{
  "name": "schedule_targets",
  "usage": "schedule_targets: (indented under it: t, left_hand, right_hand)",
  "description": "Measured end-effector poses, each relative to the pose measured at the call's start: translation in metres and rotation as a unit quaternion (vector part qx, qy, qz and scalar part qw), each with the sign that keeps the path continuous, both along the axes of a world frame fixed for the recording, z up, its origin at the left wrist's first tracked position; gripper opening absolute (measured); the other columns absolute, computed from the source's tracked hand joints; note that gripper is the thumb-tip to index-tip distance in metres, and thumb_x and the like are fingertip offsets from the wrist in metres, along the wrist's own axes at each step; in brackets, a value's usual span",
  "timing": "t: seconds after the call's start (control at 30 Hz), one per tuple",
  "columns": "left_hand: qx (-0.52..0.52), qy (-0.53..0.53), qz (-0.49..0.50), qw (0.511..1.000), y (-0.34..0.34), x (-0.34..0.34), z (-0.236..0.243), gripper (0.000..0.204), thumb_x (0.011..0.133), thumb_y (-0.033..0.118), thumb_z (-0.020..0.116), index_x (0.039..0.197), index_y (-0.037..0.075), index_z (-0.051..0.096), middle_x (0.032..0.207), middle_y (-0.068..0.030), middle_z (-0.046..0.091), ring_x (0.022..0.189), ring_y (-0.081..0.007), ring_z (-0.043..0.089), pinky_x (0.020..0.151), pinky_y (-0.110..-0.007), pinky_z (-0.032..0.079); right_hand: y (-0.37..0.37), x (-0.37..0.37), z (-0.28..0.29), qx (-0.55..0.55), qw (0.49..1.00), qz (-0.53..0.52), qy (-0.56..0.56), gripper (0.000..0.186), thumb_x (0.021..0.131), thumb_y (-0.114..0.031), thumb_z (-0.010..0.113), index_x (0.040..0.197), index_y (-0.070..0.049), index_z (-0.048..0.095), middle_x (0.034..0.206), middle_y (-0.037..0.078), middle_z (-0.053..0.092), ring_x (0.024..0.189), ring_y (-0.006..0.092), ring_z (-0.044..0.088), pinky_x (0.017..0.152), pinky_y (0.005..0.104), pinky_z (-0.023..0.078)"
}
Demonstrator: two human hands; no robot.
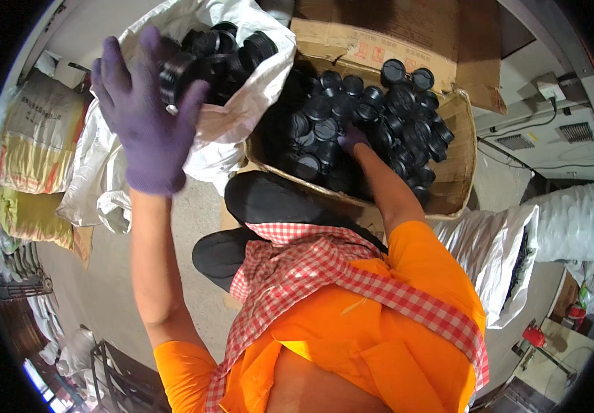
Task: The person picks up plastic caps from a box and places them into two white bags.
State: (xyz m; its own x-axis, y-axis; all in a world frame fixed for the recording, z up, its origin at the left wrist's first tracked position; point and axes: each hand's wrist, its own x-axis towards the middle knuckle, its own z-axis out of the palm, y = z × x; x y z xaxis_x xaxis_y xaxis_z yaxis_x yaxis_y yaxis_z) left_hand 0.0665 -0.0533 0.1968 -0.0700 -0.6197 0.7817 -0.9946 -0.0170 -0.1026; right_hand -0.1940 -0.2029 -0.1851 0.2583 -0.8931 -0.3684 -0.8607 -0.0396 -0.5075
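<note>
My left hand (147,120), in a purple knit glove, is raised with its fingers spread, in front of the left side of a white woven sack (225,131). Round black ribbed caps (204,45) fill the sack's mouth, and some show behind my thumb. On the right, my right hand (353,138), gloved the same way, reaches down among the black caps (400,100) heaped in a large cardboard box (459,168). Its fingers are mostly lost among the dark caps, so whether they grip one cannot be made out.
A cardboard flap (407,41) stands up behind the box. Stacked filled sacks (39,131) are at far left. Another white sack (493,251) with dark contents lies at right, beside a pale wrapped bundle (572,224). A cable (541,124) runs along the right wall.
</note>
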Motion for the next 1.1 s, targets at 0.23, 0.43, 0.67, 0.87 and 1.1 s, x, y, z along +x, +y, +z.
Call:
schedule_targets:
  t: [0.23,0.43,0.67,0.87,1.1]
  left_hand:
    - [0.342,0.387,-0.258,0.817,0.044,-0.042,-0.104,0.037,0.076,0.010,0.068,0.110,0.001,0.057,0.105,-0.0158,0.061,0.095,-0.0274,0.060,0.084,-0.033,0.047]
    - [0.299,0.388,-0.236,0.839,0.052,-0.055,-0.196,0.054,0.076,0.017,0.069,0.123,0.000,0.048,0.103,-0.0104,0.061,0.089,-0.0163,0.059,0.079,-0.028,0.047]
    - [0.445,0.458,-0.193,0.745,0.069,-0.056,-0.186,0.045,0.077,0.008,0.062,0.119,0.001,0.051,0.098,-0.0105,0.062,0.086,-0.0176,0.060,0.077,-0.030,0.049]
    - [0.397,0.689,-0.255,0.550,0.087,-0.049,-0.131,0.024,0.074,0.006,0.058,0.096,-0.002,0.056,0.088,-0.0091,0.061,0.078,-0.0186,0.061,0.070,-0.030,0.049]
    - [0.194,0.929,-0.269,0.163,0.087,-0.085,-0.127,0.053,0.072,0.007,0.058,0.124,0.002,0.048,0.110,-0.0128,0.057,0.105,-0.0251,0.054,0.093,-0.035,0.043]
  right_hand:
    - [0.002,0.009,0.028,0.092,0.994,0.026,0.051,0.051,0.087,-0.028,0.052,0.135,-0.016,0.039,0.130,0.018,0.047,0.116,0.0370,0.048,0.098,0.0412,0.039]
    - [0.077,-0.002,0.155,-0.193,0.866,0.299,-0.351,0.025,0.081,-0.014,0.060,0.105,-0.010,0.057,0.097,0.013,0.061,0.092,0.0324,0.058,0.080,0.0360,0.046]
    - [0.109,0.014,0.220,-0.092,0.891,0.430,-0.114,0.016,0.080,-0.018,0.061,0.093,-0.010,0.063,0.079,0.009,0.061,0.075,0.0327,0.058,0.069,0.0401,0.047]
    - [0.101,0.020,0.254,0.468,0.672,0.414,-0.397,0.030,0.079,-0.027,0.063,0.068,0.000,0.059,0.058,0.007,0.057,0.051,0.0192,0.054,0.052,0.0276,0.044]
    - [0.124,0.048,0.224,0.281,0.658,0.159,-0.680,0.019,0.081,-0.017,0.058,0.067,-0.005,0.054,0.076,0.010,0.061,0.070,0.0191,0.056,0.073,0.0281,0.044]
